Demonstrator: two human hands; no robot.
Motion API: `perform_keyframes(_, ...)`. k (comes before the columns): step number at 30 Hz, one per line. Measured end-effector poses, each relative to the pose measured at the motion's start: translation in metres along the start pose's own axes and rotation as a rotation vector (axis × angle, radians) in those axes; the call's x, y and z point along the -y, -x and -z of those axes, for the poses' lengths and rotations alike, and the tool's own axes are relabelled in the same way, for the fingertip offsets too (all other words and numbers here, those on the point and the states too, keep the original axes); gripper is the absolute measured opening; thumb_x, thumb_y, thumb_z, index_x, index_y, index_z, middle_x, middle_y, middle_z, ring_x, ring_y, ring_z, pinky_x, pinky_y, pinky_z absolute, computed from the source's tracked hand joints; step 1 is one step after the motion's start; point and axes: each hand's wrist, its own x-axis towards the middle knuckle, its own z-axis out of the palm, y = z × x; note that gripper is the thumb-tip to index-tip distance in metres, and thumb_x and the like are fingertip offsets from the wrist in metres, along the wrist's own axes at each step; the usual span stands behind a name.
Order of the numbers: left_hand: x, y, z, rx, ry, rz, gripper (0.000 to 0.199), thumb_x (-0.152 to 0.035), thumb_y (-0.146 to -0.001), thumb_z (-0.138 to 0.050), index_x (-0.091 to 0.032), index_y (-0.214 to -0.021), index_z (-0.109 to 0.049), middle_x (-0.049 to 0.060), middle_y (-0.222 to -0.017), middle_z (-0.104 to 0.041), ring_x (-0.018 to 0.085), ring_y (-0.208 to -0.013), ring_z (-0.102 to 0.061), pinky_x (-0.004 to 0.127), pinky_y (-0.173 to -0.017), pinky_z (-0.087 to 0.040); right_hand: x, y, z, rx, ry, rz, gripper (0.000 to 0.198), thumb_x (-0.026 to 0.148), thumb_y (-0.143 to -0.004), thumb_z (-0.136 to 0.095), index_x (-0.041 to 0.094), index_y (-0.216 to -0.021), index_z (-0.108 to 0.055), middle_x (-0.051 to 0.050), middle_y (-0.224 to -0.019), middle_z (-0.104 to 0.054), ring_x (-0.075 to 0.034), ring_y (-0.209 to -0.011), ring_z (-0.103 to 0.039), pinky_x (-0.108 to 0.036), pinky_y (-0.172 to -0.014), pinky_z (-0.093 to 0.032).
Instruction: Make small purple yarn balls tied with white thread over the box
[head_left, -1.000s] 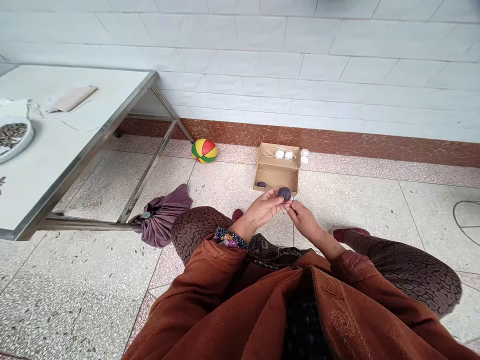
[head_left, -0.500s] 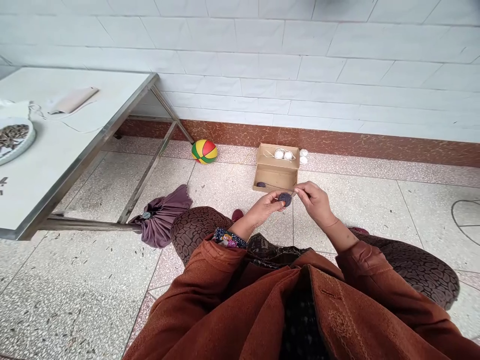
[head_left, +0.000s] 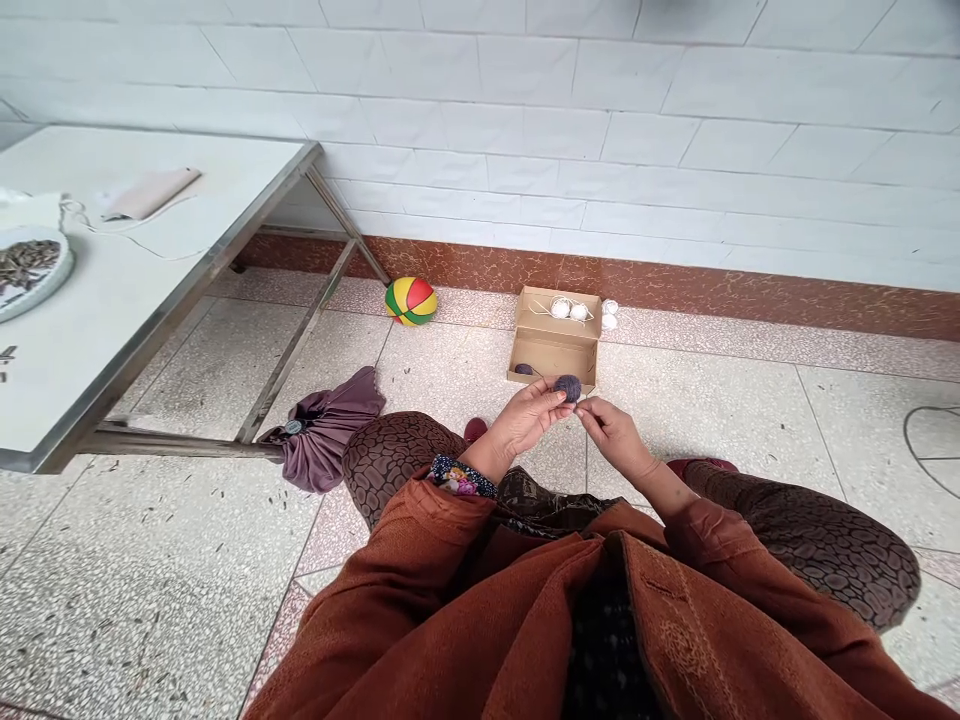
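Between the thumb and fingers of my left hand (head_left: 531, 415) is a small dark purple-grey ball of yarn (head_left: 568, 388). My right hand (head_left: 611, 432) is closed in a pinch just below and right of the ball, on what looks like its yarn strand. Beyond my hands an open cardboard box (head_left: 559, 355) rests on the floor. A second dark yarn ball (head_left: 523, 369) lies in its near left corner, with a strand running from it toward my hands. White yarn balls (head_left: 560, 308) sit in the box's raised lid.
More white balls (head_left: 610, 308) lie right of the box by the wall. A striped ball (head_left: 411, 301) rests near the leg of a metal-framed table (head_left: 247, 190) on the left. Purple cloth (head_left: 330, 430) lies beside my knee. A thin cable loop (head_left: 909, 430) is at far right.
My right hand has moved down and left, from the ball's upper right to just beneath it. The ball has risen slightly and turned in my left hand.
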Motion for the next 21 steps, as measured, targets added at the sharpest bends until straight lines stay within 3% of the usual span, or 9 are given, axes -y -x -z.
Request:
perform_keyframes(5,0.004,-0.001,0.001,-0.042,-0.080,-0.034,0.040,-0.019,-0.065,-0.088,-0.016,-0.100,-0.069,0.004,-0.100,-0.069,0.013,-0.086,-0.062,0.029,-0.083,-0.046,0.020,0.004,0.010,0.106,-0.013,0.173,0.021,0.035,-0.103,-0.051,0.025,-0.098,-0.070,-0.006,-0.088,-0.073,-0.021,-0.082,-0.069,-0.035,-0.078,-0.058)
perform_keyframes(10,0.006,-0.001,-0.001,-0.038,-0.174,-0.099,0.043,-0.025,-0.064,-0.090,-0.016,-0.098,-0.065,0.001,-0.091,-0.068,0.012,-0.085,-0.060,0.028,-0.082,-0.044,0.034,-0.001,0.019,0.120,0.001,0.232,0.021,0.034,-0.103,-0.053,0.026,-0.102,-0.073,-0.005,-0.086,-0.072,-0.020,-0.079,-0.069,-0.033,-0.073,-0.057)
perform_keyframes(21,0.005,0.011,-0.006,0.240,-0.229,0.068,0.045,-0.036,-0.073,-0.087,-0.018,-0.108,-0.065,0.007,-0.103,-0.069,0.018,-0.084,-0.069,0.032,-0.078,-0.046,0.016,-0.013,0.033,-0.202,-0.076,-0.033,0.020,0.038,-0.098,-0.061,0.023,-0.088,-0.068,-0.004,-0.081,-0.070,-0.020,-0.075,-0.065,-0.034,-0.071,-0.053)
